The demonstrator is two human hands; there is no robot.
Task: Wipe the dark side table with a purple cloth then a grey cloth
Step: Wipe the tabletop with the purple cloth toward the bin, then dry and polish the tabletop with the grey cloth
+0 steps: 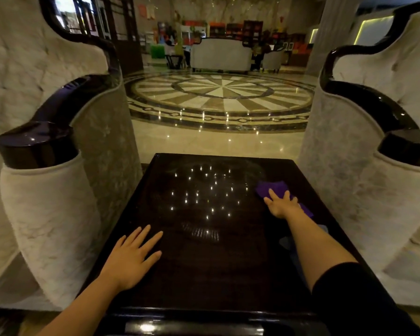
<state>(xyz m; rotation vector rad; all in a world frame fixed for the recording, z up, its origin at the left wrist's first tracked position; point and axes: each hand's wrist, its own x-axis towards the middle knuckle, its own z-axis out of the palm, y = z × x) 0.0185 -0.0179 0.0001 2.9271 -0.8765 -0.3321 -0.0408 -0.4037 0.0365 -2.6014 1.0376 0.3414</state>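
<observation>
The dark glossy side table (pixel 204 263) fills the lower middle of the view, with ceiling lights mirrored in its top. A purple cloth (pixel 272 189) lies on the table's far right part. My right hand (pixel 281 204) presses flat on the cloth, fingers spread, with purple showing ahead of and behind the hand. My left hand (pixel 131 255) rests palm down on the near left of the tabletop, fingers apart, holding nothing. A greyish cloth (pixel 287 243) lies near the right edge, partly hidden under my right forearm.
Two pale upholstered armchairs with dark glossy arms flank the table, one close on the left (pixel 46 190) and one close on the right (pixel 374 190). Beyond the table lies a shiny marble floor (pixel 223 98) with a round pattern, and a white sofa (pixel 221 57) far back.
</observation>
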